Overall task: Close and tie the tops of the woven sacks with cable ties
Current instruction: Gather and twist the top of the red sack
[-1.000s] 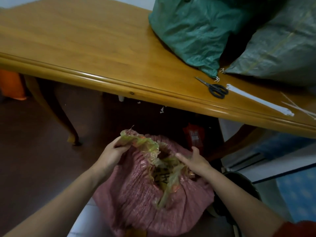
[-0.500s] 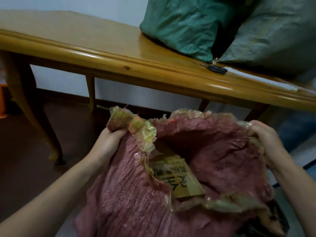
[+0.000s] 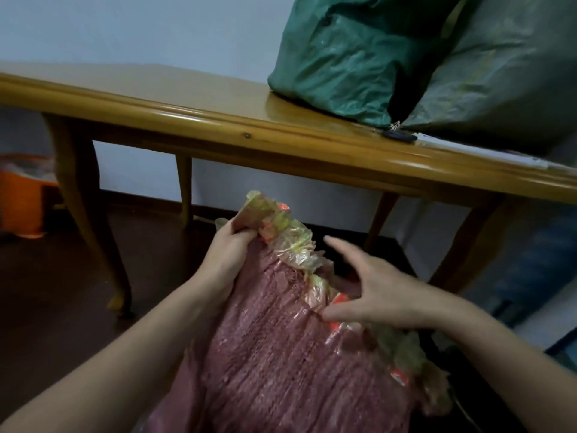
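A pink woven sack (image 3: 281,345) with a yellowish plastic-lined rim stands on the floor in front of me, its top pulled flat. My left hand (image 3: 229,250) grips the gathered left corner of the rim. My right hand (image 3: 371,292) reaches over the rim's middle with fingers spread, thumb under the edge and fingertips on the sack's mouth. White cable ties (image 3: 477,151) lie on the table's right part, beside black-handled scissors (image 3: 399,135). A green sack (image 3: 349,57) and a grey-green sack (image 3: 499,73) rest on the table.
The wooden table (image 3: 218,120) runs across the view just beyond the sack, its curved legs on dark flooring. An orange bin (image 3: 23,195) stands at far left. A white wall is behind. Blue fabric shows at the right edge.
The sack's mouth, held wide open half a second ago, is now pulled flat. My right hand let go of the right rim and moved left to the middle. The camera has dropped lower.
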